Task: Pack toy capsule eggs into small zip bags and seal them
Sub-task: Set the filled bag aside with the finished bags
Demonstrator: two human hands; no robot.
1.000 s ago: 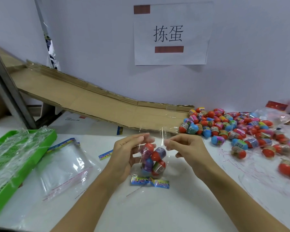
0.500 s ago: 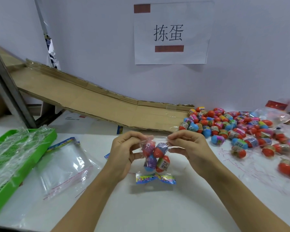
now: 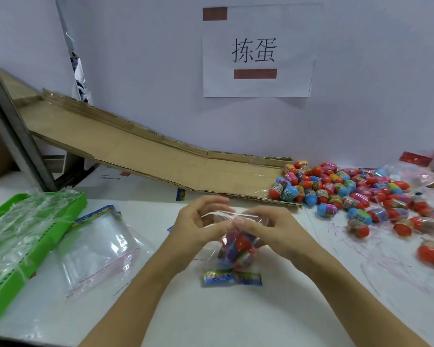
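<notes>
1. Left hand (image 3: 198, 226) and right hand (image 3: 268, 230) both pinch the top of the bag (image 3: 236, 244), fingertips meeting.
2. Bag hangs above the table (image 3: 236, 316), eggs (image 3: 243, 242) inside.
3. Loose eggs (image 3: 348, 194) heaped right; green tray (image 3: 68, 209) left.

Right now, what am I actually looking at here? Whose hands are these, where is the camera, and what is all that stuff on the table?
No machine here: a person wears a camera on the head, looking down at their own hands. The left hand and right hand pinch the top of a small zip bag filled with toy capsule eggs. On the white table lie a pile of loose eggs, empty bags, a green tray and a candy wrapper. A cardboard ramp slopes down behind.
</notes>
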